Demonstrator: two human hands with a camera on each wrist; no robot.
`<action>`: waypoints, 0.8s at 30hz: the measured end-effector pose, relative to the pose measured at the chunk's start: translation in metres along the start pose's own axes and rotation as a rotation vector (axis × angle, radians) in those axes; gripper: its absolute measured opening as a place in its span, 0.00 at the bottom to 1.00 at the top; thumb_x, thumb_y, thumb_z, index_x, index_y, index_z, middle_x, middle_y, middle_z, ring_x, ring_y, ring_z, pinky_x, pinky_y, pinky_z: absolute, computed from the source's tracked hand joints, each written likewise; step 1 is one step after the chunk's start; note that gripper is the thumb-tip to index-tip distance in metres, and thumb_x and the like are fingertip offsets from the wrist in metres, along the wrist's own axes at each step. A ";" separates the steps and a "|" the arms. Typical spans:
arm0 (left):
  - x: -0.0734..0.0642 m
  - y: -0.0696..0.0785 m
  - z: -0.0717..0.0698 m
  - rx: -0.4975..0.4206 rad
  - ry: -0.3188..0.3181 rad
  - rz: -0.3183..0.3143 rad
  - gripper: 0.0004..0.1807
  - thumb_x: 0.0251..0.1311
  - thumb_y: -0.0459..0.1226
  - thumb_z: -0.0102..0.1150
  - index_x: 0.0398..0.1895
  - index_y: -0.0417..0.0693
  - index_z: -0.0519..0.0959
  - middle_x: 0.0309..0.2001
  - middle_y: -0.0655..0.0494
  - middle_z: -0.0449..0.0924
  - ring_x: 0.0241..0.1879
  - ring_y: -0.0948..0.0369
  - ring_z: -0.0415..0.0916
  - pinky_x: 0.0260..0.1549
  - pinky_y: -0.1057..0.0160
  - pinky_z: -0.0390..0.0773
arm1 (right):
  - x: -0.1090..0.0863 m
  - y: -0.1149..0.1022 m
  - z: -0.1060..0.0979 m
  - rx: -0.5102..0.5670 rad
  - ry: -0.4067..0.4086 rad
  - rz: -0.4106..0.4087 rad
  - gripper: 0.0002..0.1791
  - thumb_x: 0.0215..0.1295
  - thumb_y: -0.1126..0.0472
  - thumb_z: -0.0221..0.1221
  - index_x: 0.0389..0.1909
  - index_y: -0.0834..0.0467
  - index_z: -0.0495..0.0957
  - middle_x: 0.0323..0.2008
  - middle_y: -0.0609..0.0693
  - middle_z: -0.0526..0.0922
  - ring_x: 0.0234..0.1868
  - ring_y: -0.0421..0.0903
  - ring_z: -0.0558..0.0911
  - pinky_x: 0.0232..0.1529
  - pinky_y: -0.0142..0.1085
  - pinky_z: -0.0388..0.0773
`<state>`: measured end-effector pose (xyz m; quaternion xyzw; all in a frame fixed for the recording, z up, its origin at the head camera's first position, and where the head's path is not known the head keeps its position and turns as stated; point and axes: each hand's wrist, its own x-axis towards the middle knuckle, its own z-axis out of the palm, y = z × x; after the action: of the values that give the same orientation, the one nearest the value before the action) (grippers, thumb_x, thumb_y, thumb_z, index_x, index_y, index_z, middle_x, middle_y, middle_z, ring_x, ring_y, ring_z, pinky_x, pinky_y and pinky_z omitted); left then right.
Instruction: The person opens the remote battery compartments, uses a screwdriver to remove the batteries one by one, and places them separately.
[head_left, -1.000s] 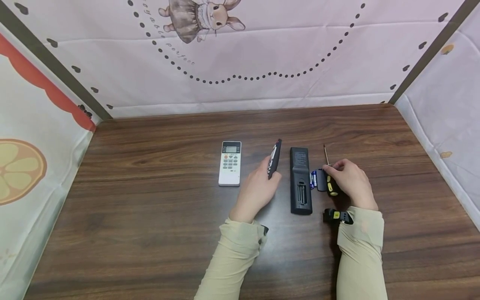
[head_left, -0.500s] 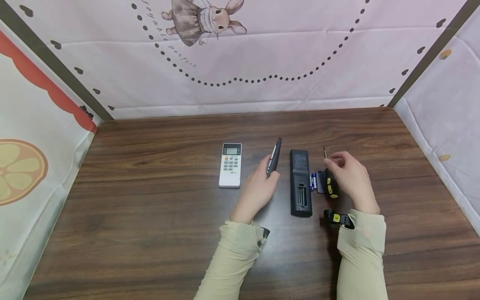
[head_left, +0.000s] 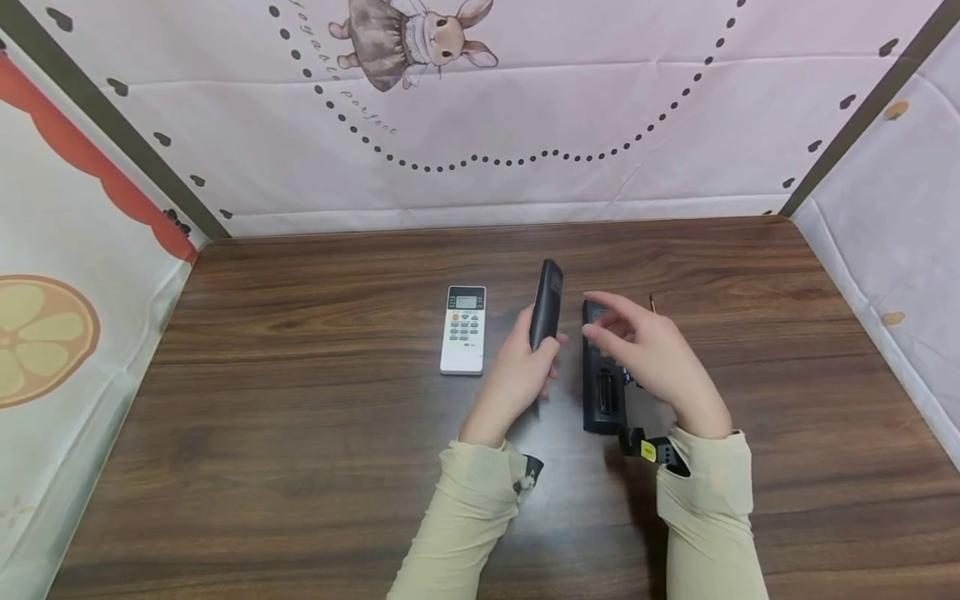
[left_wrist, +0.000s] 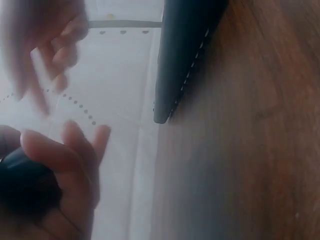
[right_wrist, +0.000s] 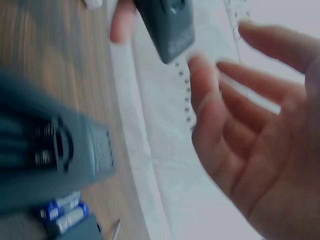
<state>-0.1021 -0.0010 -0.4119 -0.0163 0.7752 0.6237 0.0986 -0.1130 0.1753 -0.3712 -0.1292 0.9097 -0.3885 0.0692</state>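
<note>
My left hand grips a black remote control by its lower part, raised above the table with its dark back turned to the right. My right hand holds nothing; its loosely bent fingers reach toward that remote, apart from it. Under the right hand a second black remote lies face down, its battery compartment uncovered. Beside it, in the right wrist view, are two blue-and-silver batteries and a dark battery cover. A screwdriver shaft shows past the right hand, which hides its handle.
A white remote control with a small display lies face up left of my left hand. The brown wooden table ends at a printed cloth wall at the back, with more cloth on both sides.
The right hand has left the screwdriver and moved left over the second remote. The left hand has turned the held remote, so its back now shows instead of its buttoned edge.
</note>
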 end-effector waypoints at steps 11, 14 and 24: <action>-0.007 0.014 -0.003 -0.149 0.023 0.067 0.28 0.60 0.38 0.47 0.64 0.60 0.55 0.29 0.46 0.76 0.22 0.48 0.77 0.18 0.50 0.77 | 0.002 -0.016 0.014 0.028 -0.056 -0.263 0.25 0.63 0.55 0.53 0.62 0.44 0.63 0.42 0.41 0.74 0.40 0.38 0.74 0.33 0.37 0.72; -0.014 0.026 -0.007 -0.189 0.036 0.070 0.26 0.62 0.38 0.47 0.64 0.55 0.57 0.34 0.47 0.76 0.23 0.49 0.78 0.20 0.50 0.77 | 0.002 -0.017 0.016 0.012 -0.061 -0.260 0.24 0.63 0.57 0.52 0.61 0.44 0.65 0.42 0.43 0.72 0.38 0.37 0.74 0.31 0.37 0.71; -0.013 0.024 -0.011 -0.234 0.051 0.089 0.23 0.65 0.44 0.44 0.63 0.54 0.58 0.41 0.48 0.76 0.26 0.41 0.77 0.18 0.51 0.77 | 0.004 -0.017 0.020 0.013 -0.069 -0.240 0.23 0.63 0.54 0.52 0.60 0.44 0.66 0.40 0.40 0.73 0.39 0.37 0.74 0.34 0.36 0.71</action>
<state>-0.0940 -0.0078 -0.3841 -0.0093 0.6993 0.7131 0.0483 -0.1098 0.1495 -0.3730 -0.2499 0.8822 -0.3953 0.0545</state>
